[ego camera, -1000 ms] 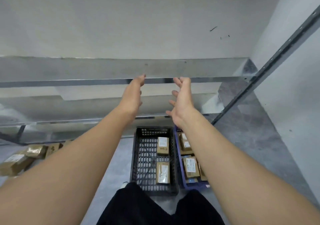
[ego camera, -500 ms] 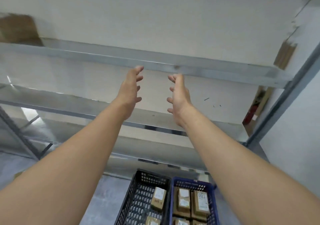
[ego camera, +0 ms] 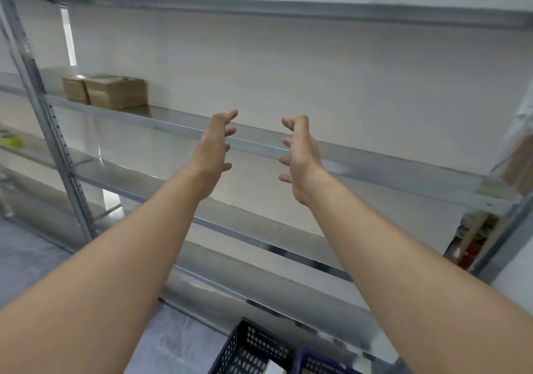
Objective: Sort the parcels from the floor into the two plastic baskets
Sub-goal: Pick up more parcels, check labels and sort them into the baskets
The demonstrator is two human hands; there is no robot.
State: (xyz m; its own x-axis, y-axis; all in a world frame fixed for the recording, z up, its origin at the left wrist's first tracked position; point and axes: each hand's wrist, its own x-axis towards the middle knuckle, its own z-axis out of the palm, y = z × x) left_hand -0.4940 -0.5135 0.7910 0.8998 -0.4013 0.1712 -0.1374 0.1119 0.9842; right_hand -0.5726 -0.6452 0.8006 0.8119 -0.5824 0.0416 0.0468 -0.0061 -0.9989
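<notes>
Both arms reach out in front of me at shelf height. My left hand [ego camera: 215, 150] and my right hand [ego camera: 300, 154] face each other palm to palm, fingers loosely spread, with nothing between them. Only the far rims of the two baskets show at the bottom edge: the black basket [ego camera: 253, 350] on the left and the blue basket [ego camera: 320, 363] beside it on the right. A pale corner of one parcel [ego camera: 274, 369] peeks out in the black basket. The floor parcels are out of view.
A grey metal shelving rack [ego camera: 375, 160] fills the view in front of a white wall, its upright post [ego camera: 49, 119] at left. Two brown cardboard boxes [ego camera: 106, 91] sit on a left shelf. A red object [ego camera: 468, 254] stands at lower right. Grey floor [ego camera: 26, 255] lies at left.
The view has tilted upward: the baskets have slid to the bottom edge and higher shelves with boxes have come into sight. Both hands stay raised, empty and facing each other.
</notes>
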